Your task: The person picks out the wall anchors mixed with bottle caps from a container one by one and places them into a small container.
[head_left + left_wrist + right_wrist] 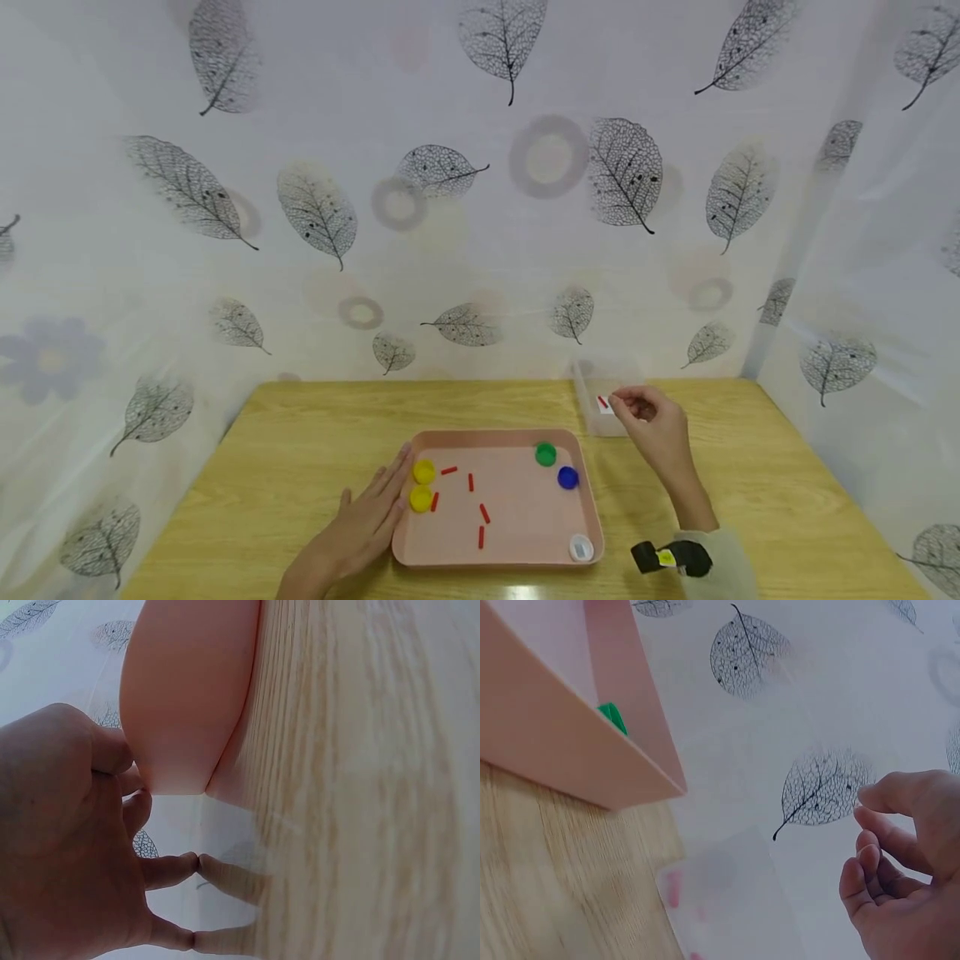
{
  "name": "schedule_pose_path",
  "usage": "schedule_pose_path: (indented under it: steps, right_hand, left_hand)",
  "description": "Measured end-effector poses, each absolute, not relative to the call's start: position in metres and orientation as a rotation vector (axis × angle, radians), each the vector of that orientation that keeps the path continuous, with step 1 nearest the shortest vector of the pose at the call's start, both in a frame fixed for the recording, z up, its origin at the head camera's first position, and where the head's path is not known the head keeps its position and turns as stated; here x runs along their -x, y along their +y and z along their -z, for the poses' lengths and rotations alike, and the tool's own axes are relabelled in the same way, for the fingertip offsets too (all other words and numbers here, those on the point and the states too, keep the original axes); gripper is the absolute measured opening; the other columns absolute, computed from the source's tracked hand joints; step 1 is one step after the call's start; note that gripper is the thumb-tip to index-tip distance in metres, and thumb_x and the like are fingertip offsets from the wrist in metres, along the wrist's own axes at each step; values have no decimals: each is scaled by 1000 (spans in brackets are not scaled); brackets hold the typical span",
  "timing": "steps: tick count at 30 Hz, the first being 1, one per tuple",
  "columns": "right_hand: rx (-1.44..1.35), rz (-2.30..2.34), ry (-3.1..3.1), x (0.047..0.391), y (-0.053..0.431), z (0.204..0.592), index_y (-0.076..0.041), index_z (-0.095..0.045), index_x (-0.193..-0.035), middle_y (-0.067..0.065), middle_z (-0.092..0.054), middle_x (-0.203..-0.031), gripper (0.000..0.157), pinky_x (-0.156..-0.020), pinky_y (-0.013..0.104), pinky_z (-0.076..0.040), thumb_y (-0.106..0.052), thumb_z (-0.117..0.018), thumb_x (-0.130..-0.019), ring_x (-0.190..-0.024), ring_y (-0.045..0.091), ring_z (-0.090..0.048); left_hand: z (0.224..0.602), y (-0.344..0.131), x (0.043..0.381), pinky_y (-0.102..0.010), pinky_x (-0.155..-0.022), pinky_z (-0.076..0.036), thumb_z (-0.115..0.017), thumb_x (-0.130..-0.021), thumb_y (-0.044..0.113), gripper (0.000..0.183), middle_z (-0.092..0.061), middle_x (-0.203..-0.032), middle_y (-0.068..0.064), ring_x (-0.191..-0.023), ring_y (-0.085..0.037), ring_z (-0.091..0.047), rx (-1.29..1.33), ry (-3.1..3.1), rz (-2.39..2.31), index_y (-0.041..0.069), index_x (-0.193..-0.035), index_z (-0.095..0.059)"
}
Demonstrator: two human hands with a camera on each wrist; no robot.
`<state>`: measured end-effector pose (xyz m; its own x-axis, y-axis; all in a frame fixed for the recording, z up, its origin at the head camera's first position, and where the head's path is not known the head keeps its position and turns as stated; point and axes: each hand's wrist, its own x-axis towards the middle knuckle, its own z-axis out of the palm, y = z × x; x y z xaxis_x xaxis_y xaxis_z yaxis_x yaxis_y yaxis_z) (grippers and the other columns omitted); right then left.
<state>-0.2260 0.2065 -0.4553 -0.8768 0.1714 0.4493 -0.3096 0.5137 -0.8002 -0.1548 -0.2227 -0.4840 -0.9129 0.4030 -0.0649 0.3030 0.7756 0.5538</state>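
Observation:
My left hand (360, 521) lies against the left side of a pink tray (517, 560), fingers extended. In the left wrist view its fingertips meet the tray's outer wall (187, 697) and the glossy tabletop. Over a translucent plastic box (596, 423) at the back right is my right hand (656, 425). Its thumb and index tips are brought close together and the other fingers curl in; nothing shows between them in the right wrist view. Just left of these fingertips, a red stick (602, 402) overlaps a white patch in the box. Several more red sticks (471, 482) lie scattered in the tray.
Two yellow caps (423, 472) sit along the tray's left side. A green cap (545, 454) and a blue cap (567, 477) are near its back right, a white round piece (581, 547) at the front right corner. Leaf-printed curtain (465, 250) surrounds the wooden table (300, 417).

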Motion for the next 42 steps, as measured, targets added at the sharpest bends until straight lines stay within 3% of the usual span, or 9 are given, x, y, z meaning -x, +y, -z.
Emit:
schedule_pose_path:
  steps: [9,19,30,37,42]
  right_hand:
    - [-253,-1408,-2242,212,176,447,-3,-75,-96,6,-66,-84,4,-63,16,-48,-4,-77,-92,-72,11,-57]
    - [-364,-1473,-2304,198,136,459,-8,-74,-93,-3,-64,-80,9,-62,23,-51,-4,-80,-89,-70,11,-57]
    - [-464,-1433,-2391,190,103,475,-10,-74,-89,-8,-61,-79,9,-58,23,-48,-4,-81,-87,-66,7,-55]
    - [-631,-1313,-2318,187,88,488,-7,-73,-82,-5,-60,-72,16,-51,23,-49,3,-84,-78,-59,15,-57]
    - [-569,-1401,-2480,179,81,489,-12,-71,-84,-8,-59,-75,15,-57,21,-48,-3,-82,-84,-64,10,-55]
  left_hand:
    - [485,-224,155,-89,-100,-7,-33,-114,33,57,-8,-172,3,-149,-49,-26,-561,2786,-823,22,-166,-15]
    - [487,-223,155,-89,-100,-7,-33,-114,33,56,-9,-172,4,-149,-48,-26,-541,2779,-828,22,-166,-15]
    - [487,-224,155,-89,-101,-6,-32,-114,36,56,-8,-172,6,-150,-46,-25,-530,2768,-835,25,-166,-14]
    - [486,-223,155,-90,-100,-6,-32,-114,35,56,-8,-172,5,-150,-47,-26,-552,2768,-844,24,-166,-13]
    - [486,-223,155,-90,-100,-7,-32,-114,35,56,-8,-172,6,-150,-47,-26,-562,2772,-842,23,-166,-14]
